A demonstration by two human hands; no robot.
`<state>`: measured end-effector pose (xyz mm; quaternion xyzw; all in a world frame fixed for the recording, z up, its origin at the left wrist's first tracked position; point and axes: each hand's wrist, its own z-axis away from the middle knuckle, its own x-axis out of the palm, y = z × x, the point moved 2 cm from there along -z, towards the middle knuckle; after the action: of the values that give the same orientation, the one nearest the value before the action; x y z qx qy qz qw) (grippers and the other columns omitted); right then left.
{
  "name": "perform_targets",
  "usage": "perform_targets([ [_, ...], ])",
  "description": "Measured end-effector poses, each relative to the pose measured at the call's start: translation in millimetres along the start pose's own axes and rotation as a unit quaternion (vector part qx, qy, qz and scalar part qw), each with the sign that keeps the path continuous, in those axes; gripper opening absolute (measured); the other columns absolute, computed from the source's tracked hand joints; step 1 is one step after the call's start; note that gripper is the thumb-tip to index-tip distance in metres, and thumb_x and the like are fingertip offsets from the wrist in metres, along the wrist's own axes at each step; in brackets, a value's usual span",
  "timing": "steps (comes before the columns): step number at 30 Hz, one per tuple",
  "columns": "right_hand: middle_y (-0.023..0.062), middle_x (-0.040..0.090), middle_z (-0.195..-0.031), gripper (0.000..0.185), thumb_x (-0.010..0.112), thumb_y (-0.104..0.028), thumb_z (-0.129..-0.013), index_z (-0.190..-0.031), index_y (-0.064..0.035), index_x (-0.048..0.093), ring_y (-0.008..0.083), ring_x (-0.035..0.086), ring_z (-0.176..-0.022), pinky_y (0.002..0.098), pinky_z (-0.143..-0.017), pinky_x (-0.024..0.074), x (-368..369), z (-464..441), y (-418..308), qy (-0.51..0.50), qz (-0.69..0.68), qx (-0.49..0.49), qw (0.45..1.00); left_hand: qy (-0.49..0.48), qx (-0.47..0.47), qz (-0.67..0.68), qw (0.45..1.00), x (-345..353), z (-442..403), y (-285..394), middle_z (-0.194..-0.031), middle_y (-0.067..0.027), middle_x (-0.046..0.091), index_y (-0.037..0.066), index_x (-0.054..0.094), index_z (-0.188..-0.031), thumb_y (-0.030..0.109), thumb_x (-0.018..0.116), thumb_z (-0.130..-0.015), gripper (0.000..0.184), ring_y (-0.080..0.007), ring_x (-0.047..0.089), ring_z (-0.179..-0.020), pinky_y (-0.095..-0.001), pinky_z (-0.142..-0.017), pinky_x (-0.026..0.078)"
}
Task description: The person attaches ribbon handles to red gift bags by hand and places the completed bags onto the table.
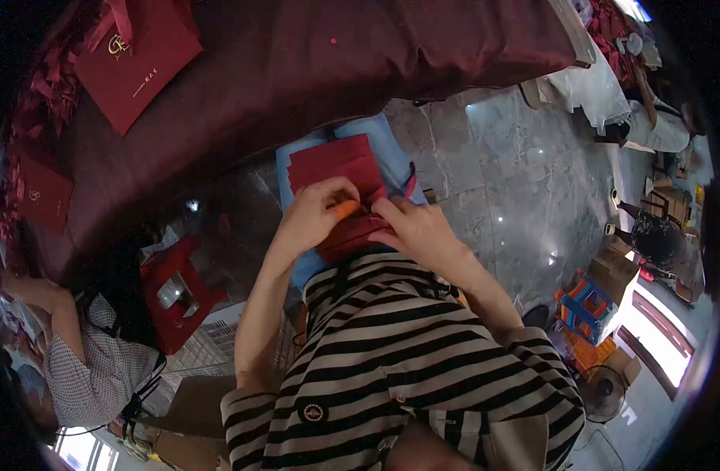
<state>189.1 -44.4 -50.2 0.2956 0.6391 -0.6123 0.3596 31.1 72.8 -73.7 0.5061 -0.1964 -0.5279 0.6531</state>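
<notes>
A stack of flat dark-red paper bags lies on my lap, over light-blue trousers. My left hand is bent over the near part of the stack, its fingers closed at a red bag's edge. Something orange covers one of its fingers. My right hand pinches the same red bag from the other side, close to the left fingertips. A dark-red ribbon sticks up beside the right hand. Whatever small part sits between the fingertips is hidden.
A table with a maroon cloth stands ahead, bearing a red gift bag with gold print and ribbon. Another person sits at the left, near a red stool. A fan and a blue-orange crate stand right.
</notes>
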Motion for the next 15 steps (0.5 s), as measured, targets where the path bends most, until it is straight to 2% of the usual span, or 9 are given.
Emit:
perform_targets([
  [2,0.0144,0.063,-0.095,0.042,0.073,-0.025,-0.079,-0.113,-0.0103,0.054,0.0288,0.064,-0.071,0.0364,-0.057,0.0517,-3.0,7.6,7.7,-0.084,-0.064,0.053,0.993,0.034,-0.093,0.232,0.968,-9.0,4.4,-4.5,-0.089,-0.0114,0.067,0.000,0.058,-0.103,0.010,0.060,-0.090,0.017,-0.0202,0.067,-0.071,-0.0320,-0.066,0.050],
  [3,0.0144,0.063,-0.095,0.042,0.073,-0.025,-0.079,-0.113,-0.0103,0.054,0.0288,0.064,-0.071,0.0364,-0.057,0.0517,-12.4,7.0,6.7,-0.084,-0.063,0.054,0.993,0.066,-0.095,0.248,0.962,-6.4,6.2,-7.0,-0.090,-0.0114,0.067,0.001,0.055,-0.105,0.010,0.056,-0.093,0.015,-0.0187,0.066,-0.065,-0.0284,-0.060,0.049],
  [4,0.0150,0.065,-0.098,0.049,0.073,-0.024,-0.080,-0.123,-0.0119,0.052,0.0254,0.065,-0.074,0.0340,-0.060,0.0524,-24.6,3.6,4.7,-0.133,-0.170,0.085,0.973,0.065,-0.096,0.248,0.962,0.9,6.3,-10.1,-0.090,-0.0114,0.067,0.001,0.055,-0.105,0.010,0.056,-0.093,0.015,-0.0187,0.066,-0.065,-0.0284,-0.060,0.049],
  [6,0.0155,0.067,-0.100,0.057,0.073,-0.023,-0.082,-0.133,-0.0134,0.051,0.0221,0.067,-0.078,0.0317,-0.063,0.0531,-36.4,6.1,14.2,-0.180,-0.274,0.111,0.938,0.224,-0.052,0.110,0.967,11.0,5.5,-13.6,-0.092,-0.0116,0.067,0.001,0.055,-0.107,0.009,0.054,-0.094,0.015,-0.0196,0.067,-0.069,-0.0298,-0.061,0.050],
  [8,0.0115,0.069,-0.088,0.068,0.077,-0.030,-0.079,-0.139,-0.0169,0.049,0.0198,0.068,-0.079,0.0289,-0.059,0.0514,-46.1,21.1,30.6,-0.310,-0.423,0.103,0.845,0.234,-0.060,0.074,0.968,19.1,4.0,-15.3,-0.094,-0.0130,0.067,0.002,0.054,-0.109,0.009,0.053,-0.095,0.015,-0.0198,0.067,-0.072,-0.0327,-0.060,0.050],
  [9,0.0105,0.070,-0.096,0.055,0.078,-0.029,-0.079,-0.127,-0.0078,0.060,0.0163,0.067,-0.084,0.0271,-0.058,0.0523,-61.0,20.3,33.1,-0.365,-0.492,0.115,0.782,0.268,-0.031,0.069,0.960,20.0,2.0,-15.3,-0.090,-0.0148,0.068,0.002,0.053,-0.108,0.004,0.053,-0.093,0.015,-0.0237,0.068,-0.072,-0.0350,-0.059,0.050],
  [11,0.0107,0.068,-0.112,0.052,0.074,-0.020,-0.084,-0.130,-0.0043,0.056,0.0137,0.066,-0.091,0.0248,-0.064,0.0525,-66.5,36.5,56.1,-0.421,-0.524,-0.038,0.739,0.304,0.001,0.067,0.950,22.3,-2.0,-17.6,-0.085,-0.0166,0.068,0.003,0.052,-0.107,0.000,0.052,-0.090,0.017,-0.0275,0.069,-0.072,-0.0372,-0.058,0.049],
  [12,0.0203,0.064,-0.117,0.054,0.074,-0.020,-0.084,-0.126,0.0074,0.054,0.0201,0.066,-0.100,0.0243,-0.063,0.0541,-65.0,52.3,65.4,-0.416,-0.640,-0.005,0.646,0.316,-0.009,0.023,0.948,22.2,-3.7,-20.0,-0.084,-0.0165,0.068,0.003,0.052,-0.106,0.000,0.052,-0.090,0.016,-0.0289,0.069,-0.071,-0.0378,-0.058,0.049],
  [15,0.0394,0.055,-0.116,0.054,0.073,-0.013,-0.084,-0.118,0.0203,0.049,0.0382,0.065,-0.102,0.0313,-0.055,0.0580,-69.6,73.4,68.8,-0.273,-0.828,-0.065,0.486,0.320,-0.037,-0.013,0.947,17.6,-7.8,-29.5,-0.081,-0.0164,0.067,0.004,0.052,-0.106,0.001,0.052,-0.091,0.015,-0.0311,0.067,-0.070,-0.0383,-0.058,0.049],
])
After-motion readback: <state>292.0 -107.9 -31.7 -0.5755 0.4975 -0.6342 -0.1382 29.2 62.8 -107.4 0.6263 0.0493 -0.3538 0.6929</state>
